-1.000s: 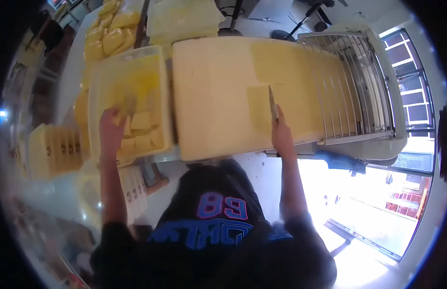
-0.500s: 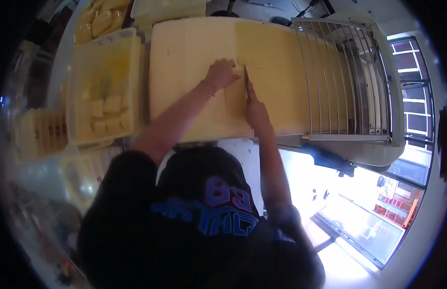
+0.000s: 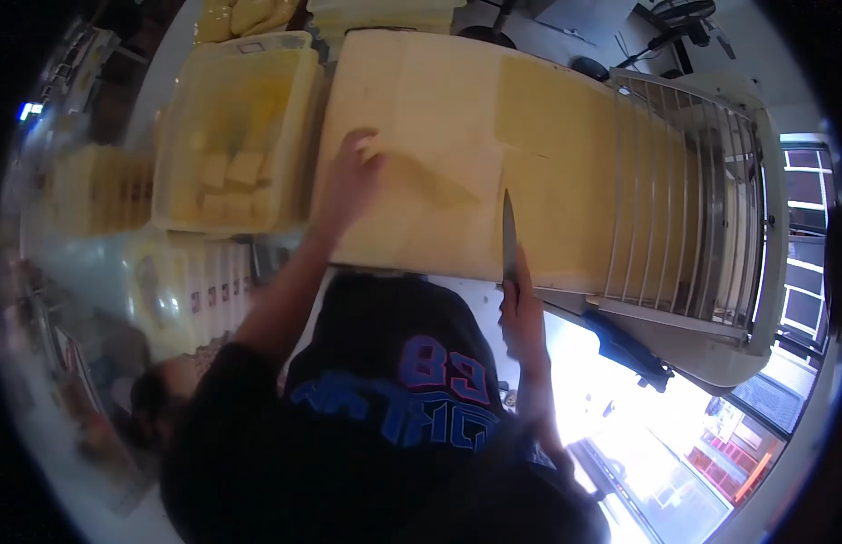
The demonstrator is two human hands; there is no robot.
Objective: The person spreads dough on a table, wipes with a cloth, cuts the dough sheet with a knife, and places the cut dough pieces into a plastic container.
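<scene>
My right hand (image 3: 522,313) is closed around the handle of a knife (image 3: 509,231), its blade pointing up and away over the near edge of the work surface. Beyond the blade lies a flat yellow dough sheet (image 3: 566,181) that runs to the right under a wire guard. My left hand (image 3: 353,172) hovers over the left end of the pale belt (image 3: 421,100). Its fingers are curled and somewhat blurred. A small pale patch shows between them, too unclear to name.
Left of the belt stands a translucent plastic bin (image 3: 299,136) with yellow blocks inside. A metal wire guard (image 3: 652,199) crosses the right end of the machine. Bagged yellow stuff (image 3: 249,16) lies at the back left, and plastic crates (image 3: 217,290) stand lower left.
My left hand has left the dough's edge and moved left toward the bin. My right hand has drawn the knife back toward my body, off the dough. The whole view has shifted.
</scene>
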